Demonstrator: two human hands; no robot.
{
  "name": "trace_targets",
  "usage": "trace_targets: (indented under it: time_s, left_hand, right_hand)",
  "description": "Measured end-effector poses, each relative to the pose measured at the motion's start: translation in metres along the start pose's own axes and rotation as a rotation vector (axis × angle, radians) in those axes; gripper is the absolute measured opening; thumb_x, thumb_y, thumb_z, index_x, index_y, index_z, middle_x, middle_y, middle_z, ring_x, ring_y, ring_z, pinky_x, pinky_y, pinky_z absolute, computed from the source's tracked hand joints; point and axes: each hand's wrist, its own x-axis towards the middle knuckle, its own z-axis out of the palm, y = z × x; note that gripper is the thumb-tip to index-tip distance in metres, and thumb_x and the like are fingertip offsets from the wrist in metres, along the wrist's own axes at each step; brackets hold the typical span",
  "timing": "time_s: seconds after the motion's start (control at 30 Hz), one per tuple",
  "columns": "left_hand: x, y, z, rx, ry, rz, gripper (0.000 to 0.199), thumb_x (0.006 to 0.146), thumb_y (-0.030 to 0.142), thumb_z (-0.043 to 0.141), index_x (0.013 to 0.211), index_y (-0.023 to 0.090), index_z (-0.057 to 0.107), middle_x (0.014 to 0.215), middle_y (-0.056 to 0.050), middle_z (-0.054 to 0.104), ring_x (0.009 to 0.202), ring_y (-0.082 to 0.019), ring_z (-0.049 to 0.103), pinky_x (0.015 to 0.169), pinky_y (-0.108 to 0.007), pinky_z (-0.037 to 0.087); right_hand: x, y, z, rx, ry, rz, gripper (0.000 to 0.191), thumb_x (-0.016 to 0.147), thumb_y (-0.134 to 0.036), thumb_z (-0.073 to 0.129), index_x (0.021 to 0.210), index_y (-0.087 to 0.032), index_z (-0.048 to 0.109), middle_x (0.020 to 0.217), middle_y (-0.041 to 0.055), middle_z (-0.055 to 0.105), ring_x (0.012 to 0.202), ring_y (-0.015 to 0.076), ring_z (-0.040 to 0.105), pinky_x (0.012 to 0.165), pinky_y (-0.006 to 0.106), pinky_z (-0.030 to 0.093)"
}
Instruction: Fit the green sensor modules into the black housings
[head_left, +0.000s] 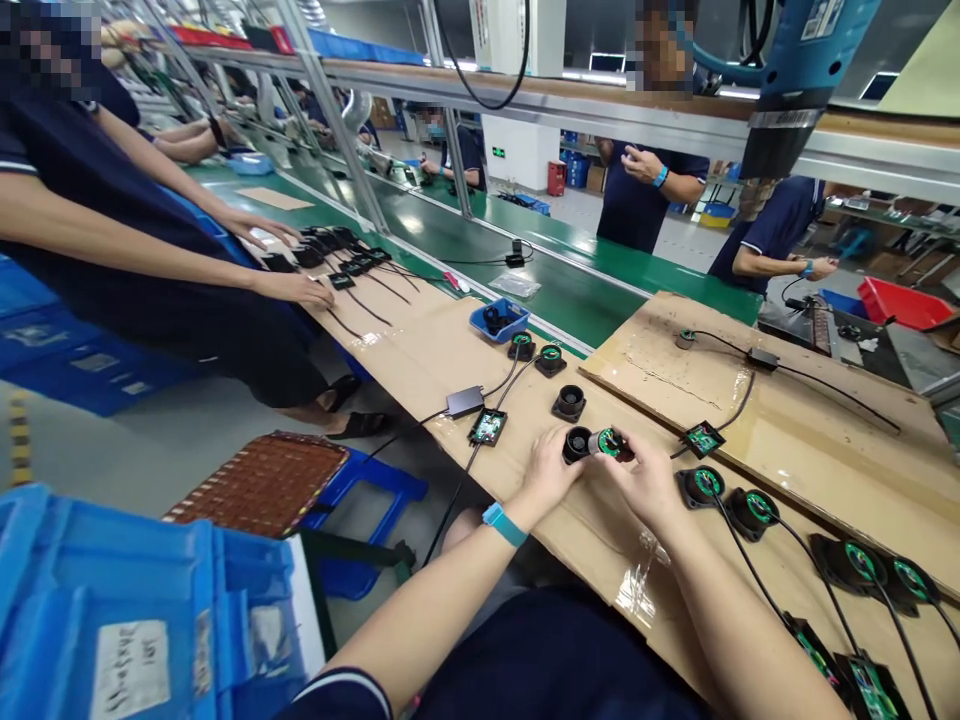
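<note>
— Cardboard [450, 350] is laid over the bench; what is held at its near edge?

— A black cup [577, 443] is pinched by the left hand [546, 472]; just to its right a round green-faced part [609, 443] is gripped by the fingertips of the right hand [646, 480]; the two pieces are touching, or very nearly, just above the cardboard.

— What could be upset on the left?

— A small board [487, 427] with its cable is lying close by the left wrist; it could be dragged or knocked toward the edge if the forearm were swung out; a grey box [465, 401] is tethered on the same lead and would likely be pulled along.

— And between the hands?

— Whether the two pieces are squarely lined up cannot be told; if they were pressed together askew, the part might be jammed or its wire nipped.

— Further right?

— A row of finished units [757, 507] is strung together by cables [757, 580] under the right forearm; a lead could be snagged by the sleeve or elbow and a unit tugged off the bench; a spare cup [569, 402] behind the hands could be tipped by a careless reach.
</note>
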Motion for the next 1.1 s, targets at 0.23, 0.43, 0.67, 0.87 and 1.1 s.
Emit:
trace_targets:
  time_s: [0.23, 0.43, 0.67, 0.87, 1.1]
  left_hand:
    - [-0.008, -0.011, 0.000, -0.119, 0.020, 0.106, 0.053, 0.084, 0.012, 0.061, 0.135, 0.019, 0.053, 0.142, -0.015, 0.054, 0.135, -0.029, 0.050, 0.116, -0.053, 0.042]
    - [-0.005, -0.016, 0.005, -0.203, 0.017, 0.094, 0.054, 0.082, 0.008, 0.057, 0.135, 0.019, 0.053, 0.141, -0.014, 0.055, 0.134, -0.028, 0.051, 0.116, -0.054, 0.043]
    - [-0.005, -0.019, 0.004, -0.269, -0.045, 0.092, 0.063, 0.073, 0.001, 0.057, 0.134, 0.020, 0.054, 0.139, -0.012, 0.058, 0.133, -0.027, 0.053, 0.117, -0.053, 0.043]
    - [-0.005, -0.015, 0.004, -0.237, -0.053, 0.079, 0.065, 0.072, -0.003, 0.053, 0.132, 0.019, 0.054, 0.138, -0.012, 0.059, 0.131, -0.026, 0.055, 0.116, -0.053, 0.044]
    - [-0.005, -0.006, -0.003, -0.224, -0.145, 0.048, 0.071, 0.068, -0.003, 0.054, 0.134, 0.022, 0.052, 0.136, -0.010, 0.060, 0.128, -0.026, 0.057, 0.114, -0.049, 0.045]
  right_hand:
    - [0.008, -0.007, 0.041, -0.082, -0.035, -0.019, 0.036, 0.087, -0.032, 0.067, 0.120, -0.016, 0.068, 0.109, 0.0110, 0.074, 0.095, 0.0250, 0.070, 0.089, 0.039, 0.056]
    - [0.004, -0.004, 0.050, -0.150, 0.005, -0.091, 0.032, 0.089, -0.030, 0.066, 0.117, -0.016, 0.069, 0.109, 0.0111, 0.073, 0.099, 0.0257, 0.067, 0.093, 0.040, 0.054]
    - [0.000, 0.004, 0.048, -0.235, -0.064, -0.169, 0.040, 0.088, -0.028, 0.070, 0.125, -0.015, 0.068, 0.127, 0.0161, 0.066, 0.109, 0.0302, 0.061, 0.100, 0.048, 0.052]
    - [-0.008, 0.008, 0.051, -0.189, -0.090, -0.133, 0.043, 0.088, -0.028, 0.069, 0.129, -0.016, 0.064, 0.135, 0.0178, 0.061, 0.123, 0.0323, 0.056, 0.106, 0.052, 0.048]
    - [0.003, 0.023, 0.050, -0.071, -0.130, -0.159, 0.039, 0.082, -0.022, 0.074, 0.120, -0.019, 0.068, 0.126, 0.0134, 0.067, 0.118, 0.0278, 0.061, 0.104, 0.048, 0.050]
